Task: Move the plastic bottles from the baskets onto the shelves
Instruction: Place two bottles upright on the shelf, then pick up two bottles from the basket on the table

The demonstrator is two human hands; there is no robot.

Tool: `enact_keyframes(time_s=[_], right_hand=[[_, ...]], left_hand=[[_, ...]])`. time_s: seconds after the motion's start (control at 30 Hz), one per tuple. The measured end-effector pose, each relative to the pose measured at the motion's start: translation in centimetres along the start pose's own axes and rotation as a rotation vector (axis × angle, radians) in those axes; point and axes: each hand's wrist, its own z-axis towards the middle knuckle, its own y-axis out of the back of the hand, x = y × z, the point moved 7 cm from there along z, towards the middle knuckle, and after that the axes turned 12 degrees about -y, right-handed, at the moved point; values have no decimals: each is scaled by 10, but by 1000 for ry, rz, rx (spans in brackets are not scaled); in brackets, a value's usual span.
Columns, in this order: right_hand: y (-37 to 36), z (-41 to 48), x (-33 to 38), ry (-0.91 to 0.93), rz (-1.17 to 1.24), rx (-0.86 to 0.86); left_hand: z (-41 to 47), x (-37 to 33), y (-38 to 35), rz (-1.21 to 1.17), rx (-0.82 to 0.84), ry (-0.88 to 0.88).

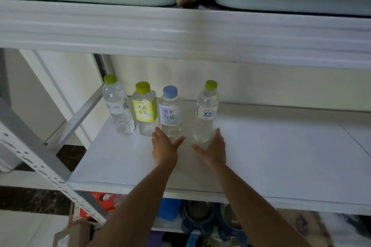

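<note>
Evidently stood in a tidy row so none tips, the clear green-capped bottle [118,110], yellow-labelled bottle [144,111], blue-capped bottle [170,115] and, slightly apart to the right, the blue-and-white-labelled bottle [205,115] sit upright at the back of the middle shelf [281,146], centre-left of the frame, all with transparent bodies. The left hand [163,146] lies at the blue-capped bottle's foot and the right hand [212,150] beside the last bottle's foot. Each grip is released with fingers straight, probably steadying, though whether the fingertips touch the plastic is hard to tell.
</note>
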Motion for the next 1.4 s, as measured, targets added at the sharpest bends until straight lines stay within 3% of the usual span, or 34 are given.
enact_keyframes(time_s=[0.13, 0.23, 0.3, 0.4, 0.6, 0.77, 1.13, 1.4], right_hand=[[6, -36, -19, 87, -382, 44], [12, -63, -11, 229, -597, 88], [15, -82, 4, 339, -690, 91], [12, -112, 33, 482, -735, 111], [-9, -184, 84, 763, -693, 176], [-50, -282, 98, 1022, -728, 312], [-115, -616, 61, 1658, -706, 614], [-108, -867, -26, 2046, -622, 856]], left_hand=[[-34, 8, 20, 252, 123, -145], [-63, 9, 29, 456, 319, -332], [-78, 6, 39, 592, 399, -460], [-90, 11, 70, 692, 405, -464], [-140, 44, 171, 722, 274, -233], [-246, 84, 251, 745, 139, 59], [-576, 137, 407, 827, -163, 724], [-842, 137, 463, 796, -368, 1123]])
